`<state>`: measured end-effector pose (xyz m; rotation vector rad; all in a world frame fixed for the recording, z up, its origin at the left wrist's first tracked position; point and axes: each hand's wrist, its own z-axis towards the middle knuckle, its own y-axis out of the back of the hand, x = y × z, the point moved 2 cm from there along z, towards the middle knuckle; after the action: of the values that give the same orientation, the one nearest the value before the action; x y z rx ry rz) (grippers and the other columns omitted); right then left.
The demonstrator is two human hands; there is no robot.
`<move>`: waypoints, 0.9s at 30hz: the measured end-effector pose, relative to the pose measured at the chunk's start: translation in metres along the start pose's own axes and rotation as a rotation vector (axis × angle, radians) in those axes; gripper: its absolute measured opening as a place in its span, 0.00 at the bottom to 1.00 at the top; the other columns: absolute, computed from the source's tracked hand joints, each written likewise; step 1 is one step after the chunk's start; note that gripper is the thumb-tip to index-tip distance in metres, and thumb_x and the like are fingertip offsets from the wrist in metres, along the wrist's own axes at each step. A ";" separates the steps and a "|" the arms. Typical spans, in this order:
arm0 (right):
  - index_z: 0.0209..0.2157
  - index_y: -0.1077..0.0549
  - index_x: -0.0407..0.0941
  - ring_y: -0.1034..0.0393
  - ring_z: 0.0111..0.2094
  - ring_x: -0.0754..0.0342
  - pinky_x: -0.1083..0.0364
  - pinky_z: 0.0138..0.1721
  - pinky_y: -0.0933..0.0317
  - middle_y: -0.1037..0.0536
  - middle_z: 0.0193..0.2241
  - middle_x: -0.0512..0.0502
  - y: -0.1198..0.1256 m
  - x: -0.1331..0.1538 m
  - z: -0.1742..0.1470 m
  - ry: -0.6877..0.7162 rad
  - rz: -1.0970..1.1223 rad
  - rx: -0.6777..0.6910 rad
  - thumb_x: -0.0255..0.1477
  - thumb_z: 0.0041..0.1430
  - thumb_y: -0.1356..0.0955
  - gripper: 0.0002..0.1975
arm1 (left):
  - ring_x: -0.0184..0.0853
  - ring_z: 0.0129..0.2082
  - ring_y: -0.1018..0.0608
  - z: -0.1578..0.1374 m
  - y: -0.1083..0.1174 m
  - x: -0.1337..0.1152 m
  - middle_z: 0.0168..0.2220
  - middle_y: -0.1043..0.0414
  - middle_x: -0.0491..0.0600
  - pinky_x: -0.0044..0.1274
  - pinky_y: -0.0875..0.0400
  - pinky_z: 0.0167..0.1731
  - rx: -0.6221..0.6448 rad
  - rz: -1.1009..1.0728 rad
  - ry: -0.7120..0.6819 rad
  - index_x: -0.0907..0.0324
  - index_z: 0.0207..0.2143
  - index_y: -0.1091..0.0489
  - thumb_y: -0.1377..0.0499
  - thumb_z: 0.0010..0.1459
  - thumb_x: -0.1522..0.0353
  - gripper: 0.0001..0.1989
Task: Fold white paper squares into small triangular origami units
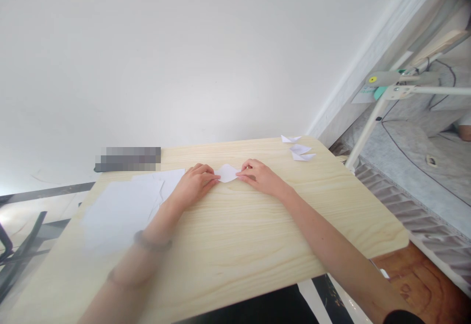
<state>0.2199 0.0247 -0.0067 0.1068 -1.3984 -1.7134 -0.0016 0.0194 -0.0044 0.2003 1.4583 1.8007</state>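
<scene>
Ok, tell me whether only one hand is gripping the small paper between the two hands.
No, the left hand and the right hand each pinch one side of the small paper.

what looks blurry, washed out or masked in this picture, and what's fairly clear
In the head view, the left forearm goes hazy toward the bottom; also there, the white sheets' near edge fades into the table, and blocky pixels mask a dark object; in that same view, the left hand, right hand and small paper look fairly clear.
</scene>
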 end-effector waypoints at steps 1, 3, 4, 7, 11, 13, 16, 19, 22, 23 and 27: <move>0.38 0.26 0.46 0.37 0.37 0.56 0.55 0.41 0.42 0.32 0.36 0.44 0.000 0.001 0.000 0.004 0.012 -0.005 0.31 0.56 0.38 0.11 | 0.36 0.39 0.32 0.000 0.000 -0.001 0.36 0.33 0.50 0.27 0.37 0.40 -0.001 0.005 -0.003 0.54 0.39 0.28 0.50 0.57 0.66 0.12; 0.38 0.26 0.45 0.37 0.38 0.56 0.55 0.41 0.42 0.31 0.36 0.45 -0.001 0.002 0.000 0.022 0.029 -0.007 0.31 0.55 0.37 0.11 | 0.35 0.38 0.32 0.001 0.000 -0.001 0.35 0.33 0.51 0.27 0.37 0.39 0.004 0.015 -0.007 0.55 0.39 0.28 0.51 0.58 0.68 0.13; 0.37 0.26 0.45 0.37 0.38 0.55 0.55 0.41 0.42 0.31 0.35 0.45 -0.001 0.002 0.001 0.031 0.039 -0.004 0.31 0.55 0.37 0.10 | 0.35 0.38 0.32 0.001 0.000 -0.001 0.35 0.32 0.51 0.27 0.37 0.38 0.010 0.018 -0.007 0.55 0.39 0.28 0.51 0.58 0.68 0.13; 0.34 0.26 0.45 0.36 0.37 0.56 0.56 0.41 0.42 0.30 0.34 0.45 -0.003 0.001 0.003 0.019 0.087 0.010 0.30 0.56 0.37 0.09 | 0.35 0.36 0.31 0.001 0.001 0.002 0.33 0.31 0.50 0.25 0.37 0.36 0.030 0.014 0.019 0.55 0.39 0.28 0.51 0.57 0.69 0.13; 0.29 0.27 0.43 0.36 0.31 0.58 0.59 0.33 0.42 0.30 0.30 0.47 -0.006 -0.004 0.006 -0.108 0.167 0.008 0.30 0.56 0.38 0.10 | 0.35 0.34 0.30 0.001 0.002 0.009 0.31 0.29 0.48 0.25 0.37 0.34 0.010 -0.008 0.097 0.55 0.36 0.28 0.49 0.55 0.67 0.11; 0.28 0.27 0.43 0.36 0.29 0.59 0.59 0.30 0.43 0.30 0.29 0.48 -0.008 -0.006 0.007 -0.154 0.179 0.000 0.31 0.56 0.38 0.10 | 0.35 0.34 0.30 0.002 0.002 0.009 0.31 0.29 0.49 0.25 0.37 0.34 0.003 -0.033 0.111 0.56 0.36 0.28 0.50 0.56 0.66 0.12; 0.29 0.27 0.43 0.36 0.29 0.59 0.59 0.31 0.44 0.29 0.28 0.48 -0.010 -0.006 0.008 -0.164 0.156 -0.009 0.30 0.56 0.38 0.10 | 0.35 0.33 0.31 0.002 0.001 0.007 0.30 0.31 0.50 0.26 0.37 0.35 0.018 -0.070 0.101 0.58 0.38 0.29 0.52 0.57 0.64 0.14; 0.36 0.27 0.44 0.36 0.32 0.57 0.58 0.35 0.43 0.28 0.29 0.47 -0.010 -0.003 0.007 -0.140 0.130 -0.005 0.30 0.57 0.39 0.11 | 0.36 0.34 0.31 0.003 0.000 0.002 0.31 0.31 0.51 0.27 0.38 0.36 0.029 -0.089 0.081 0.58 0.39 0.29 0.52 0.57 0.62 0.16; 0.43 0.29 0.46 0.37 0.35 0.56 0.56 0.38 0.43 0.29 0.31 0.46 -0.009 -0.001 0.006 -0.115 0.113 0.023 0.30 0.58 0.40 0.13 | 0.36 0.34 0.32 0.003 -0.001 -0.002 0.32 0.31 0.51 0.28 0.38 0.37 0.031 -0.118 0.074 0.57 0.39 0.29 0.52 0.57 0.60 0.16; 0.44 0.29 0.46 0.37 0.35 0.56 0.56 0.39 0.43 0.29 0.31 0.46 -0.009 0.000 0.005 -0.107 0.108 0.040 0.30 0.58 0.40 0.14 | 0.36 0.34 0.32 0.003 -0.002 -0.003 0.32 0.31 0.51 0.28 0.38 0.38 0.034 -0.134 0.076 0.57 0.38 0.29 0.52 0.57 0.60 0.16; 0.42 0.28 0.46 0.38 0.34 0.55 0.55 0.39 0.43 0.30 0.28 0.46 -0.009 0.000 0.006 -0.081 0.087 0.076 0.34 0.56 0.38 0.14 | 0.36 0.35 0.31 0.004 -0.004 -0.004 0.33 0.31 0.51 0.28 0.38 0.38 0.067 -0.195 0.094 0.57 0.37 0.28 0.52 0.57 0.61 0.16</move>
<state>0.2116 0.0289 -0.0125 0.0187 -1.5061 -1.6088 0.0058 0.0199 -0.0051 0.0060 1.5487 1.6240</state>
